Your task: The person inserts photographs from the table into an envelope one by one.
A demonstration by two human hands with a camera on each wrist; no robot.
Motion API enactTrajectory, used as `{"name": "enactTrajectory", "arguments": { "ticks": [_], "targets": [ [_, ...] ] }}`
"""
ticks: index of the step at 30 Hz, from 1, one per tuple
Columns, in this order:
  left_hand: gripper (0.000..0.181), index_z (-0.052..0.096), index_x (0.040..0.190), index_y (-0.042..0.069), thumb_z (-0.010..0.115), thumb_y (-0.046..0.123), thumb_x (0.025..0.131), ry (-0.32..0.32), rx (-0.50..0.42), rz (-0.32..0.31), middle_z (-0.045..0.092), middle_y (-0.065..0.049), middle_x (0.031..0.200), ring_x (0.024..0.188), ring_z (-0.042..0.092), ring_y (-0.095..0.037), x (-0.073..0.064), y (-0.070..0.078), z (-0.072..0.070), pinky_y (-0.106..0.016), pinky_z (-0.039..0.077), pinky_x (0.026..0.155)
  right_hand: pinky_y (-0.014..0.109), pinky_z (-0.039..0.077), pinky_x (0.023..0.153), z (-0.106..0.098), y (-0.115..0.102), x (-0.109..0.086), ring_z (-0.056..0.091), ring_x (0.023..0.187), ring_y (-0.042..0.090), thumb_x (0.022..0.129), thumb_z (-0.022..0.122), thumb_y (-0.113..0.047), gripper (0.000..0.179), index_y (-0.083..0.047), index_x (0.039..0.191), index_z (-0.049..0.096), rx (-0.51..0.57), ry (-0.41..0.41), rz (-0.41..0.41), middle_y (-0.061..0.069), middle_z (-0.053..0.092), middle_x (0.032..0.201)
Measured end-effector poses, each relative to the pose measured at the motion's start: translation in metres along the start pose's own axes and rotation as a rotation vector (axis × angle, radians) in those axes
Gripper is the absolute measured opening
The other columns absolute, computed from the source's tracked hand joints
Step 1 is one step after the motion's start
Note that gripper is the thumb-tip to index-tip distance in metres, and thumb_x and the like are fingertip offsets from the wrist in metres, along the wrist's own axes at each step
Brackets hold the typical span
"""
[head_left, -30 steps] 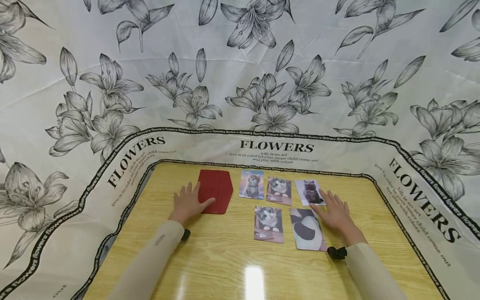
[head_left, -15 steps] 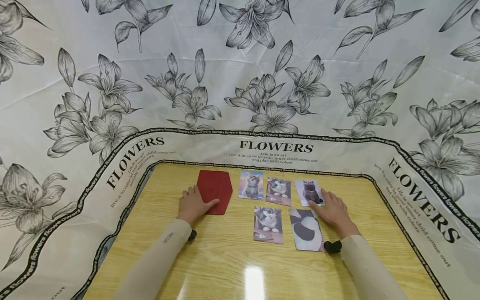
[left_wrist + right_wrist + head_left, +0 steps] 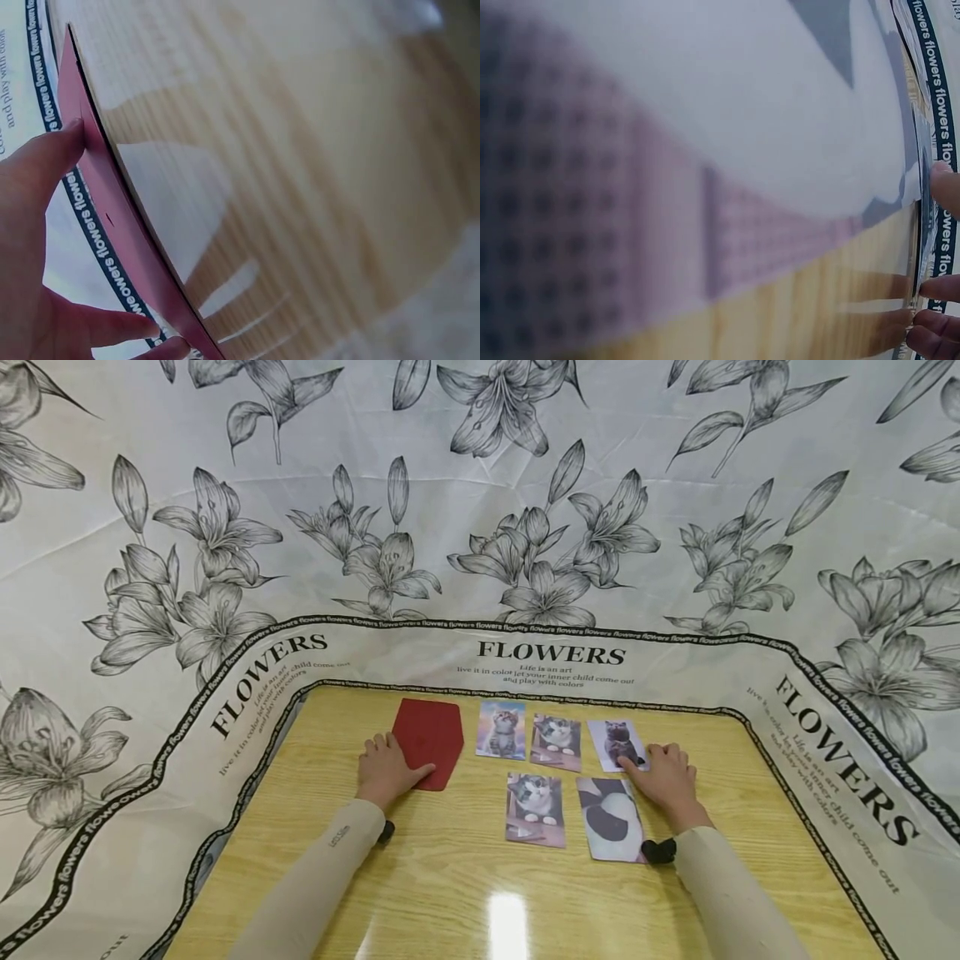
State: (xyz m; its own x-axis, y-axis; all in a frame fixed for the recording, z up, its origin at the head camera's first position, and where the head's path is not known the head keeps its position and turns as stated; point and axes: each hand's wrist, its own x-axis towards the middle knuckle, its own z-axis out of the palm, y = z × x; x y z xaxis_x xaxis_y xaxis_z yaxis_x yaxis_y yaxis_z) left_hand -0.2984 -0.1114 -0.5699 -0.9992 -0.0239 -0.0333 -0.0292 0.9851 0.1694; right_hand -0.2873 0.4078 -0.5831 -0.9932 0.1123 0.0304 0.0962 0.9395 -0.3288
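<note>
A red envelope with a pointed right side lies at the left of the table. My left hand holds its lower left part, thumb over the near edge and fingers at the left edge; the left wrist view shows this on the envelope. My right hand grips the lower right corner of a black cat card between thumb and curled fingers. Beside it lie a tabby kitten card and a grey-and-white cat card. My right wrist is above a grey-and-white patterned card.
A second grey-and-white cat card lies in the near row. The wooden table is bordered by a white flower-printed cloth at the back and sides.
My left hand's spread fingers have drawn in against the envelope, which has turned slightly. My right hand's fingers have curled in at the black cat card's corner.
</note>
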Motion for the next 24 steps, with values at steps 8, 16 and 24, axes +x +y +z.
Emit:
{"name": "enactTrajectory", "arguments": {
  "ticks": [8,16,24],
  "targets": [
    [0.122,0.035,0.159,-0.013,0.067,0.081,0.088,-0.004,-0.001,-0.020,0.049,-0.035,0.142,0.133,0.049,-0.048,-0.003,0.000,-0.006,-0.056,0.049,0.106,0.073,0.034,0.099,-0.005,-0.009,-0.003,0.040,0.121,0.057,0.101,0.063,-0.062,0.091,0.015,0.147,0.045,0.003,0.001,0.039,0.040,0.042,0.131],
    [0.118,0.039,0.157,-0.013,0.070,0.078,0.087,-0.024,-0.028,-0.038,0.050,-0.039,0.136,0.128,0.051,-0.050,-0.003,-0.003,-0.010,-0.057,0.049,0.105,0.071,0.036,0.102,-0.008,-0.013,-0.004,0.044,0.121,0.055,0.099,0.070,-0.053,0.077,0.014,0.134,0.053,0.043,-0.001,0.081,0.037,0.048,0.125],
    [0.111,0.047,0.144,-0.015,0.076,0.075,0.085,-0.023,-0.084,-0.052,0.051,-0.037,0.128,0.123,0.052,-0.049,-0.001,-0.006,-0.008,-0.057,0.048,0.104,0.069,0.036,0.103,-0.011,-0.013,-0.003,0.044,0.121,0.053,0.096,0.075,-0.051,0.080,0.016,0.134,0.054,0.124,-0.034,0.155,0.036,0.047,0.126]
  ]
}}
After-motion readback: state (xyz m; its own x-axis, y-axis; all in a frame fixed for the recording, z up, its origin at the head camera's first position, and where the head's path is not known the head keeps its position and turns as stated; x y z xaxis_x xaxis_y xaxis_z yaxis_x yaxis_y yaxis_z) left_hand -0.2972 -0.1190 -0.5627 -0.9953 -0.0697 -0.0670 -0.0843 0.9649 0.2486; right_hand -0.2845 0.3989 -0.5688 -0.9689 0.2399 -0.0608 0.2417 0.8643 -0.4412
